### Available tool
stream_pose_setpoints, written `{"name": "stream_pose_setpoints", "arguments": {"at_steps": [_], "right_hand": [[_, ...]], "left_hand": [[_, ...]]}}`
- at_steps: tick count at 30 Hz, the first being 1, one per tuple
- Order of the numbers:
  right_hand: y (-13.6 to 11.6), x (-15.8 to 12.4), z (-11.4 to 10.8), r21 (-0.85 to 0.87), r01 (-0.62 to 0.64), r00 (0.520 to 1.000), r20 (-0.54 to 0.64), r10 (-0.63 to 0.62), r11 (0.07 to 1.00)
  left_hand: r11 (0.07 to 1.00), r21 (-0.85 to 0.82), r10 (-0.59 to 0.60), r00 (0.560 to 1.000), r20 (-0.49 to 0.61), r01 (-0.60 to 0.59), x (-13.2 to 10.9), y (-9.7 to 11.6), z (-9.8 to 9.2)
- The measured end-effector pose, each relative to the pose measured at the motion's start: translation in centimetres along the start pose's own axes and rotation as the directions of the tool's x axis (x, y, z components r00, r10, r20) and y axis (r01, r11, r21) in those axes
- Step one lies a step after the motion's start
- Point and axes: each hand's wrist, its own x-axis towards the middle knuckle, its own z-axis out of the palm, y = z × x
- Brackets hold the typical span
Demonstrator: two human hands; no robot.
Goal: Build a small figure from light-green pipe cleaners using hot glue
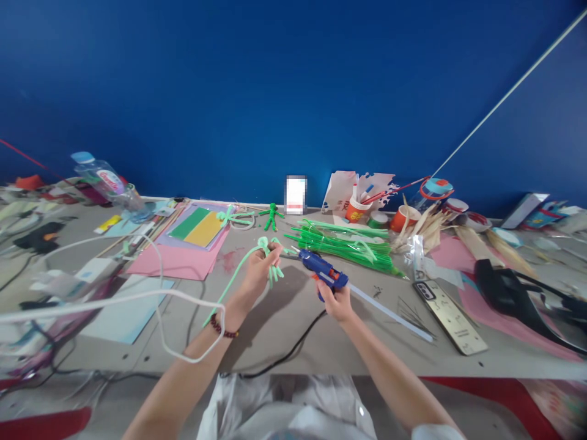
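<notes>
My left hand (259, 272) is closed on a pale green pipe cleaner figure (263, 243), whose looped head shows above the fingers. One long pale green strand trails from it down over my left forearm. In my right hand (334, 299) is a blue hot glue gun (323, 269), its metal nozzle pointing left toward the figure. The fingers wrap its handle near the orange trigger. A long glue stick (392, 313) sticks out of its back end, and a black cord (293, 348) runs down from the handle.
A bag of green pipe cleaners (348, 244) lies beyond the glue gun. Behind stands a finished-looking green figure (272, 216). Coloured sheets (183, 260) and a bottle (110, 183) are left. A phone (452, 318) lies right. A white cable (160, 293) loops over my left forearm.
</notes>
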Motion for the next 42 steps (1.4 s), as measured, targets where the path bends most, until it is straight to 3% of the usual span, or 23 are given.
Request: {"name": "stream_pose_setpoints", "arguments": {"at_steps": [4,8,11,15,18,20,22,24,26,28,30,32,34,39,42], "right_hand": [[-0.5,0.3,0.0,0.185,-0.111,0.993,-0.008,0.115,0.976],[-0.7,0.6,-0.1,0.322,-0.172,0.984,0.013,0.177,0.931],[-0.7,0.7,-0.3,0.385,-0.155,0.984,-0.022,0.178,0.910],[-0.5,0.8,-0.4,0.428,-0.082,0.982,-0.119,0.146,0.900],[-0.5,0.8,-0.4,0.447,-0.068,0.980,-0.140,0.145,0.892],[-0.5,0.8,-0.4,0.452,-0.073,0.979,-0.136,0.150,0.889],[-0.7,0.8,-0.4,0.460,-0.082,0.980,-0.124,0.155,0.884],[-0.9,0.8,-0.3,0.467,-0.097,0.980,-0.107,0.165,0.879],[-1.0,0.8,-0.3,0.465,-0.113,0.980,-0.094,0.176,0.878],[-1.1,0.8,-0.3,0.455,-0.125,0.981,-0.078,0.179,0.882],[-0.9,0.7,-0.3,0.449,-0.134,0.982,-0.057,0.178,0.884],[-0.8,0.6,-0.2,0.446,-0.147,0.983,-0.031,0.179,0.883],[-0.6,0.5,-0.1,0.437,-0.159,0.984,-0.007,0.180,0.885],[-0.6,0.3,-0.1,0.357,-0.185,0.982,0.034,0.185,0.916],[-0.8,0.3,0.0,0.323,-0.194,0.981,0.046,0.189,0.927]], "left_hand": [[0.996,0.081,-0.022,0.997,-0.068,0.028,0.2,-0.1,0.0],[0.912,0.407,0.022,0.987,-0.161,0.046,0.7,0.1,-0.7],[0.669,0.741,0.196,0.975,-0.101,-0.058,1.3,0.1,-1.7],[0.330,0.937,0.321,0.947,0.004,-0.116,2.0,-0.5,-2.8],[0.185,0.980,0.297,0.955,0.014,-0.072,2.1,-1.0,-3.1],[0.153,0.987,0.256,0.967,0.002,-0.043,2.1,-1.1,-3.2],[0.181,0.983,0.209,0.978,-0.014,-0.024,2.1,-1.1,-3.1],[0.266,0.964,0.159,0.987,-0.025,-0.018,2.1,-0.9,-3.0],[0.423,0.906,0.103,0.994,-0.027,-0.019,2.0,-0.5,-2.6],[0.639,0.769,0.034,0.999,-0.002,-0.020,1.8,0.0,-2.1],[0.702,0.712,0.012,1.000,0.028,-0.028,1.4,0.4,-1.6],[0.833,0.551,-0.001,0.997,0.075,-0.041,0.9,0.9,-1.0],[0.886,0.462,-0.029,0.994,0.106,-0.023,0.5,1.2,-0.5],[0.947,0.321,-0.023,0.999,0.026,0.013,-0.1,1.4,0.4],[0.977,0.213,-0.024,0.999,0.048,0.013,-0.1,1.0,0.3]]}}
